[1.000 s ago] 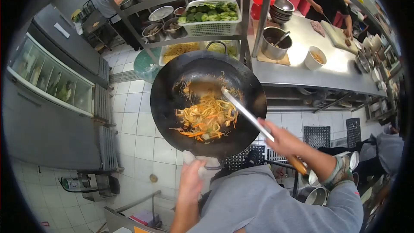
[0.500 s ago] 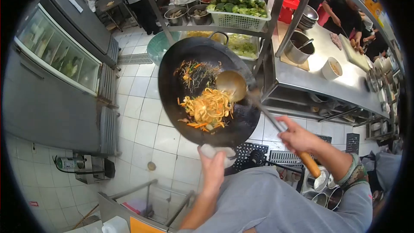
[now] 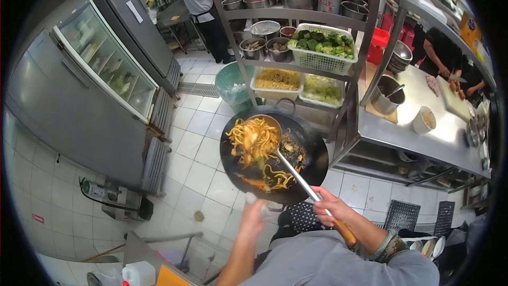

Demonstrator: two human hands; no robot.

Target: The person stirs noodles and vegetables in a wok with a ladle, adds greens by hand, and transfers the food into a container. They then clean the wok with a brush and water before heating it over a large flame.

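Two hands of ours are busy at the big black wok (image 3: 314,145). Our left hand (image 3: 253,218) is curled around a pale cloth (image 3: 251,198) at the wok's near edge, but we cannot tell if all its fingers are closed. Our right hand (image 3: 332,209) is wrapped around the ladle (image 3: 300,177), where the metal meets the wooden grip. The wok is in front of us, over the white floor tiles (image 3: 188,161).

We see one big clump of yellow noodles (image 3: 253,140) by the ladle's bowl, at the wok's left side. We cannot tell how much of it the ladle is holding up. More loose noodles (image 3: 280,180) and orange strips (image 3: 258,184) lie lower in the wok, and thin brown bits (image 3: 290,147) lie to the right of the ladle's bowl.

We think the cooking is well along, because the noodles look shiny and brown and are mixed with the other bits. The mixing does not look even, though: the food is in separate bunches. We cannot tell if it is all cooked.

Past the wok, we see broccoli (image 3: 323,42) in a basket, with more noodles in a white tub (image 3: 278,94) below. To the wok's right is a steel tabletop (image 3: 394,131).
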